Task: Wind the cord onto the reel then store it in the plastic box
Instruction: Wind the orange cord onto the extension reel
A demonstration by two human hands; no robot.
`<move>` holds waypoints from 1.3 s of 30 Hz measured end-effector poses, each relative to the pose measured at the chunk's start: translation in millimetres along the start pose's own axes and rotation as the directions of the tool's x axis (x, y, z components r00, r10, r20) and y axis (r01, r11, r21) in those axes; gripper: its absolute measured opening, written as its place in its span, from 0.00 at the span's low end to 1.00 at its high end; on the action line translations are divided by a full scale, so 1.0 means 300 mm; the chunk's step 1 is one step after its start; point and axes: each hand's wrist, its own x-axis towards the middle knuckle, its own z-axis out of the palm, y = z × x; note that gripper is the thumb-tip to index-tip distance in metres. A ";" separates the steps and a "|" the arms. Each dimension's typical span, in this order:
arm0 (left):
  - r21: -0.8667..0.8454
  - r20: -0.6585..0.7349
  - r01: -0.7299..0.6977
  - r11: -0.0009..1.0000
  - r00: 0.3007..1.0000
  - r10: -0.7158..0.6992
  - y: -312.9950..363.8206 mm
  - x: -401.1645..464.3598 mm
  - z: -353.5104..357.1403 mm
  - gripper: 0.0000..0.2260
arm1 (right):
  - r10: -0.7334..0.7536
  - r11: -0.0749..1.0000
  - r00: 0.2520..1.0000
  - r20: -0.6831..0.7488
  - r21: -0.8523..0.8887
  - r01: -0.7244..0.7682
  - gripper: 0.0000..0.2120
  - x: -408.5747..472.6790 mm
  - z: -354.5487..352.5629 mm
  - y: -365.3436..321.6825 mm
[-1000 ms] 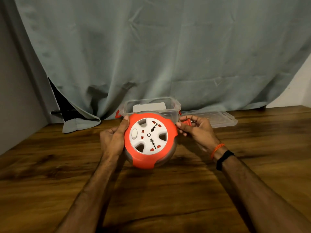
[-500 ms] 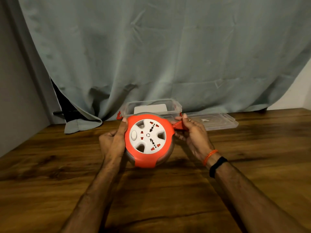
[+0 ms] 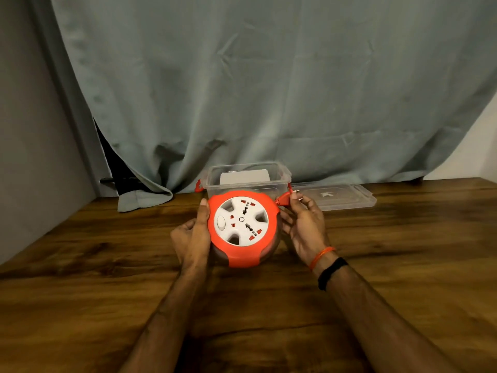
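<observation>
The round orange reel (image 3: 243,255) with a white socket face is held upright just above the wooden table (image 3: 107,278), in front of the clear plastic box (image 3: 215,179). My left hand (image 3: 192,235) grips the reel's left rim, thumb on the top edge. My right hand (image 3: 305,224) is at the reel's right side and pinches the orange plug (image 3: 284,199) at the cord's end, close against the rim. No loose cord shows; the cord lies inside the reel. The box stands open, with a pale flat item inside.
The box's clear lid (image 3: 336,196) lies flat on the table to the right of the box. A grey-green curtain (image 3: 269,90) hangs behind, its hem on the table at the back left. A grey wall stands on the left.
The reel has tilted slightly and risen toward the box. My right hand has drawn in against the reel's right rim, bringing the plug closer to it.
</observation>
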 end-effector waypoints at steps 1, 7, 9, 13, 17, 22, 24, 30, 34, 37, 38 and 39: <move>-0.001 -0.008 0.003 1.000 1.000 -0.003 0.003 -0.009 -0.016 0.21 | -0.003 1.000 1.000 -0.012 -0.020 0.003 0.02 -0.014 0.004 0.002; -0.078 -0.032 0.138 0.987 0.990 -0.141 -0.026 -0.047 -0.123 0.24 | 0.158 0.981 0.987 0.008 -0.119 -0.156 0.05 -0.086 0.004 0.012; -0.085 -0.001 0.175 0.981 0.984 -0.176 -0.031 -0.061 -0.163 0.23 | 0.301 0.946 0.951 0.064 -0.147 -0.290 0.07 -0.104 0.009 0.007; -0.053 0.037 0.182 0.982 0.983 -0.180 -0.002 -0.083 -0.235 0.23 | 0.396 0.895 0.910 0.123 -0.271 -0.353 0.10 -0.138 0.032 -0.014; -0.061 0.029 0.193 0.979 0.981 -0.191 0.034 -0.096 -0.285 0.27 | 0.324 0.907 0.938 0.124 -0.321 -0.272 0.10 -0.180 0.073 -0.018; -0.049 -0.045 0.188 0.981 0.981 -0.191 0.047 -0.098 -0.311 0.24 | 0.229 0.913 0.969 0.089 -0.363 -0.183 0.07 -0.229 0.134 0.033; -0.040 -0.089 0.168 0.985 0.981 -0.171 0.050 -0.105 -0.315 0.27 | 0.212 0.925 0.973 0.088 -0.339 -0.171 0.06 -0.249 0.148 0.067; 0.088 -0.154 0.164 0.983 0.977 -0.149 0.057 -0.123 -0.371 0.22 | 0.145 0.908 0.981 0.132 -0.413 -0.078 0.09 -0.292 0.173 0.146; 0.170 -0.166 0.193 0.966 0.972 -0.165 0.067 -0.110 -0.429 0.20 | 0.219 0.883 0.962 0.163 -0.452 -0.124 0.11 -0.306 0.195 0.199; 0.218 -0.180 0.225 0.950 0.966 -0.187 0.060 -0.092 -0.469 0.19 | 0.205 0.874 0.965 0.161 -0.474 -0.106 0.11 -0.298 0.218 0.251; 0.237 -0.184 0.238 0.942 0.963 -0.197 0.060 -0.088 -0.481 0.19 | 0.200 0.868 0.967 0.157 -0.486 -0.101 0.11 -0.294 0.225 0.268; 0.260 -0.179 0.248 0.933 0.962 -0.206 0.058 -0.080 -0.493 0.19 | 0.209 0.860 0.966 0.151 -0.498 -0.108 0.11 -0.291 0.234 0.285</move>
